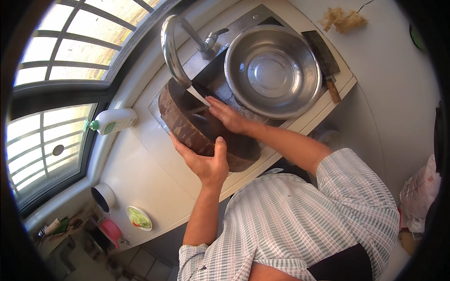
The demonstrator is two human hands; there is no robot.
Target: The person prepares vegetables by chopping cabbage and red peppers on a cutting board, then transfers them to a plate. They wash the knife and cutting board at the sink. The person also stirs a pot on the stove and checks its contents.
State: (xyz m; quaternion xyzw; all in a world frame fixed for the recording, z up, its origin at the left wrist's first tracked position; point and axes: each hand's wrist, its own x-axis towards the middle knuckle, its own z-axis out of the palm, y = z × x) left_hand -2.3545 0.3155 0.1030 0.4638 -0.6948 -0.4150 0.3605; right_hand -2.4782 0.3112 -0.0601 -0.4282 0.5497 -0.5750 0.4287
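My left hand (207, 158) grips the near wall of a round, thick wooden block or board (190, 130), brown and mottled at the side, with the thumb on its dark wet face. The piece is tilted up on its edge over the near-left part of the sink. My right hand (225, 114) lies flat on that face, fingers together and extended, near the stream. Water runs from the curved chrome faucet (175, 52) onto the wood by the fingertips. A large stainless steel basin (272, 72) rests over the right part of the sink (218, 84).
A cleaver (321, 52) with a wooden handle lies at the counter's right edge, beside the basin. A white pump bottle (117, 121) is by the window. Farther left are a white pot (103, 197) and a plate of cut green vegetable (139, 217). A loofah-like scrubber (342, 20) is at top right.
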